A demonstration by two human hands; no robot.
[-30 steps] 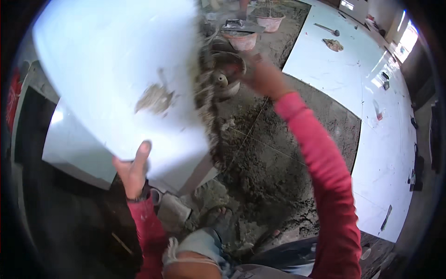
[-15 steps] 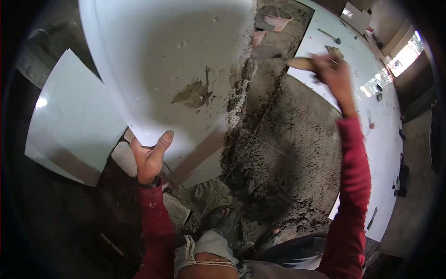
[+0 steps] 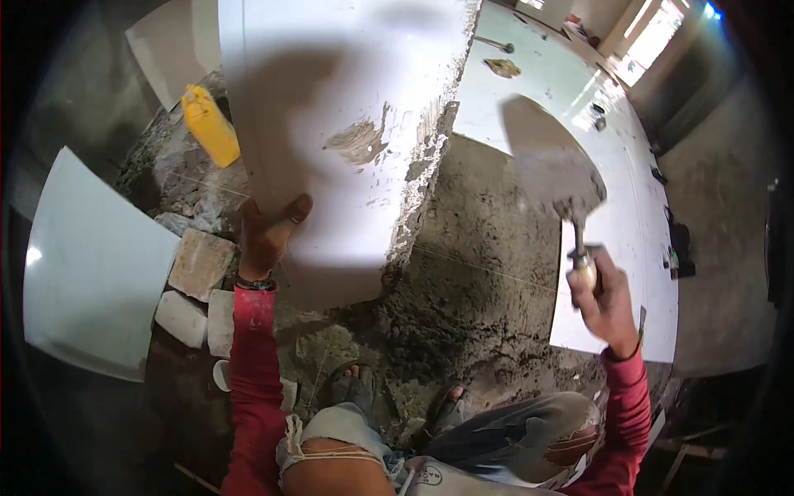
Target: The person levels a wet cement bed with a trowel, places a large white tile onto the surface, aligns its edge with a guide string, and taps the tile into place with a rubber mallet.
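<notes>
My left hand (image 3: 269, 236) grips the near left edge of a large white tile (image 3: 335, 227), thumb on its upper face and the other fingers mostly hidden behind. The tile stands tilted. A grey-brown mortar smear (image 3: 360, 142) marks its face, and rough mortar crusts its right edge. In my right hand (image 3: 610, 302) is a trowel (image 3: 550, 161), its handle wrapped by my fingers. The broad blade, coated with grey mortar, points up and away, apart from the tile, above the laid white tiles and the mortar bed.
Wet mortar bed (image 3: 488, 223) spreads right of the held tile, crossed by a thin string. Laid white tiles (image 3: 529, 87) on the right carry a hammer (image 3: 495, 43) and a mortar lump (image 3: 502, 68). Leftward are stone blocks (image 3: 201, 263), a yellow jerrycan (image 3: 211, 124) and another white tile (image 3: 91, 273).
My right hand has brought the trowel nearer and turned its blade upward. The held tile appears more upright. My view has shifted; the yellow jerrycan now shows, and the pinkish buckets no longer do.
</notes>
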